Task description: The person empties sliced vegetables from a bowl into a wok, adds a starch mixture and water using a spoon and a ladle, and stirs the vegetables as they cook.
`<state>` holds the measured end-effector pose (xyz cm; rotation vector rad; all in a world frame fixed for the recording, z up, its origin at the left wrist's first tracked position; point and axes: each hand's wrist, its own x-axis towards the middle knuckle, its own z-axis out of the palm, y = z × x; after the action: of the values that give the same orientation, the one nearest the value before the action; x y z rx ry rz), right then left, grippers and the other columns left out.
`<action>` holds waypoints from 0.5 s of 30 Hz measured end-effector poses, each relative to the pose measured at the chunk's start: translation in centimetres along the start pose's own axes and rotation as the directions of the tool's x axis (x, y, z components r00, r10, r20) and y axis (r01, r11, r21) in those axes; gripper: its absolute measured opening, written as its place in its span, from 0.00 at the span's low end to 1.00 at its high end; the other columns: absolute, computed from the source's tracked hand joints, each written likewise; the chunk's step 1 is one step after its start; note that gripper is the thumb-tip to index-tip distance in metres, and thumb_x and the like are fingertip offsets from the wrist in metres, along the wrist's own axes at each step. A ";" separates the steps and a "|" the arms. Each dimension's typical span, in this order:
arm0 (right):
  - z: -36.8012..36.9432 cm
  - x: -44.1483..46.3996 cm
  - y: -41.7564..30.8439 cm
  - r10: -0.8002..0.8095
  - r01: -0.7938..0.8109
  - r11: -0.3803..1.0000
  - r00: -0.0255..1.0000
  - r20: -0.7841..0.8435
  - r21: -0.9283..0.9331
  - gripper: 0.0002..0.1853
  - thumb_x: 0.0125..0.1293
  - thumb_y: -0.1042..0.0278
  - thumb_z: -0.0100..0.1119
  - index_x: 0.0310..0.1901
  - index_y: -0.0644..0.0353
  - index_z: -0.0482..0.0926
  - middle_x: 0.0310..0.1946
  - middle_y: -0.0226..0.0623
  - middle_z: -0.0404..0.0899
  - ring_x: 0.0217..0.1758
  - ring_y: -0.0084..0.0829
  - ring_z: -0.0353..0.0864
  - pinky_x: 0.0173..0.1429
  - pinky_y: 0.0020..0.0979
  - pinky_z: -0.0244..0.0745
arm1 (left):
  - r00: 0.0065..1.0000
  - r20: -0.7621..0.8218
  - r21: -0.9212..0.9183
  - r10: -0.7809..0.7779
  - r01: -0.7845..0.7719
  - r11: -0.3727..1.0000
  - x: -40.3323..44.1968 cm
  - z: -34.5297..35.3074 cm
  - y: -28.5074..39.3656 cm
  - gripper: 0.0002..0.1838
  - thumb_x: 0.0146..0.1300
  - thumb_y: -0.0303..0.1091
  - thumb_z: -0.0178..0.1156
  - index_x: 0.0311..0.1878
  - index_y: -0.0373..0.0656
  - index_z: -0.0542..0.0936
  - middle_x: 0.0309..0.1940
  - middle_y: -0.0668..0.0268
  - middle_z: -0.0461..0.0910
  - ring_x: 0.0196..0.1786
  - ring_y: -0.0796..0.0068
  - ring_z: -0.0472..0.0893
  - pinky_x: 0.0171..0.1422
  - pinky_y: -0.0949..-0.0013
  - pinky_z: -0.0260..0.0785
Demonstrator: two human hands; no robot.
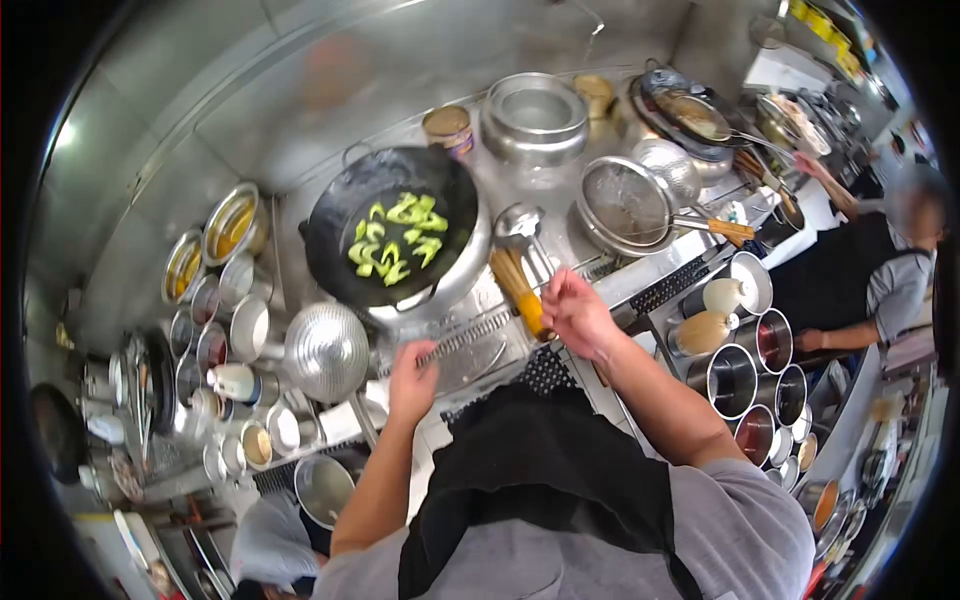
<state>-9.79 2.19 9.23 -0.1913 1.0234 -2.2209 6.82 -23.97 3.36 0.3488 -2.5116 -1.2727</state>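
Observation:
My left hand (412, 382) is near the counter's front edge, below the black wok (340, 212), its fingers curled; whether it holds anything is hidden. Cut green vegetable pieces (398, 238) lie in the wok. To the right, my right hand (575, 312) is raised with bent fingers beside the handle end of a metal ladle (519, 226). A bamboo brush (517, 293) with a yellow band lies just left of that hand. A perforated metal strainer (327, 352) rests left of my left hand.
A wire strainer (626, 203) with a wooden handle sits over a pot at the right. Metal pots (535, 118) and a tin (448, 128) stand behind. Seasoning containers (732, 380) flank the right side, bowls (236, 224) the left. A co-worker (835, 265) holds a pan's handle.

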 end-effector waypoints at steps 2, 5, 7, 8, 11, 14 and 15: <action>-5.8 0.6 -0.4 -0.037 0.000 0.996 0.909 -0.415 -0.088 0.16 0.51 0.86 0.50 0.38 0.52 0.72 0.25 0.27 0.65 0.26 0.24 0.65 0.30 0.28 0.62 | 0.998 -0.052 -0.120 -0.030 0.024 0.992 -0.9 -1.6 -2.0 0.16 0.53 0.20 0.55 0.47 0.39 0.77 0.44 0.60 0.76 0.49 0.65 0.78 0.54 0.65 0.71; -15.3 -4.3 -13.1 -0.646 0.357 0.755 0.545 -0.533 -0.550 0.10 0.59 0.79 0.50 0.40 0.56 0.76 0.24 0.31 0.70 0.23 0.27 0.69 0.26 0.30 0.66 | 0.960 -0.109 -0.197 -0.258 0.234 0.952 -1.2 -4.4 -5.4 0.14 0.56 0.19 0.55 0.46 0.38 0.76 0.43 0.62 0.77 0.48 0.70 0.77 0.55 0.68 0.69; -27.7 -10.7 -26.2 -0.876 0.604 0.450 0.156 -0.456 -0.658 0.05 0.61 0.75 0.49 0.34 0.63 0.75 0.23 0.35 0.72 0.22 0.32 0.71 0.29 0.33 0.72 | 0.922 -0.123 -0.354 -0.367 0.305 0.884 -2.0 -6.7 -5.5 0.12 0.58 0.19 0.54 0.46 0.37 0.76 0.42 0.64 0.77 0.47 0.73 0.77 0.55 0.70 0.69; -27.3 -13.8 -30.1 -0.872 0.646 0.378 0.007 -0.490 -0.664 0.06 0.62 0.74 0.49 0.32 0.64 0.75 0.24 0.38 0.73 0.24 0.35 0.73 0.29 0.34 0.72 | 0.926 -0.142 -0.365 -0.349 0.278 0.888 -2.1 -7.3 -6.0 0.12 0.58 0.20 0.55 0.46 0.37 0.76 0.42 0.65 0.77 0.47 0.74 0.76 0.55 0.70 0.69; -27.7 -20.1 -37.1 -0.877 0.755 0.245 -0.095 -0.472 -0.608 0.09 0.65 0.70 0.49 0.41 0.65 0.74 0.30 0.40 0.75 0.31 0.34 0.75 0.32 0.34 0.75 | 0.933 -0.208 -0.347 -0.295 0.212 0.914 -1.0 -8.0 -7.5 0.11 0.59 0.21 0.56 0.46 0.37 0.76 0.42 0.65 0.77 0.46 0.74 0.77 0.54 0.70 0.69; -21.2 -16.4 -30.8 -0.933 0.652 0.317 0.082 -0.352 -0.689 0.16 0.68 0.65 0.49 0.54 0.63 0.71 0.31 0.33 0.73 0.31 0.23 0.72 0.35 0.25 0.72 | 0.969 -0.174 -0.056 -0.175 0.168 0.984 3.1 -6.9 -6.3 0.15 0.57 0.24 0.58 0.49 0.39 0.76 0.43 0.59 0.78 0.46 0.64 0.78 0.55 0.66 0.70; -20.8 -14.5 -27.0 -0.913 0.552 0.405 0.274 -0.300 -0.729 0.17 0.69 0.64 0.50 0.55 0.61 0.72 0.31 0.30 0.72 0.30 0.20 0.70 0.34 0.22 0.70 | 0.978 -0.164 0.063 -0.126 0.137 0.989 4.7 -6.0 -5.4 0.16 0.56 0.26 0.59 0.49 0.40 0.76 0.45 0.56 0.77 0.50 0.58 0.77 0.57 0.61 0.68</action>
<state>-20.87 36.76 16.58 -0.0979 2.3843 -2.9372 5.08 -33.12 3.10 0.6188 -2.4373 -1.1504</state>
